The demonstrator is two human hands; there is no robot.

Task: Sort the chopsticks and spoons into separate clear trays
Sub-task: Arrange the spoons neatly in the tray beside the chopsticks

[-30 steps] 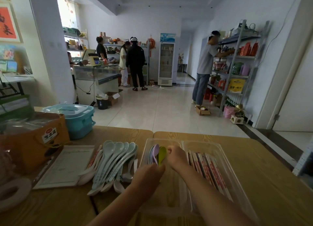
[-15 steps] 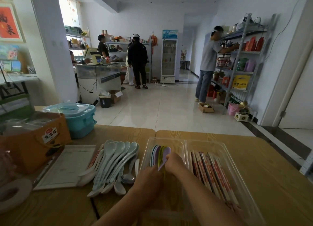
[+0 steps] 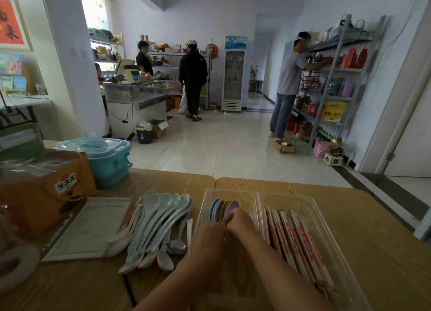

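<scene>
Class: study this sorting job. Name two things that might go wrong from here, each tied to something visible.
1. The coloured spoons stand on edge in the left clear tray, held by the right hand; released, they may topple.
2. Wrapped chopsticks lie partly under the pale spoon pile; pulling them out may scatter spoons, or they may be missed.

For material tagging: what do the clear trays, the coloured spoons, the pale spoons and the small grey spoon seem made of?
Clear trays: thin glossy transparent plastic; table shows through.
Coloured spoons: probably plastic, flat pastel colours, dull sheen.
Pale spoons: glazed ceramic or melamine, smooth soft highlights; unclear which.
Small grey spoon: polished metal, mirror-like bowl.
</scene>
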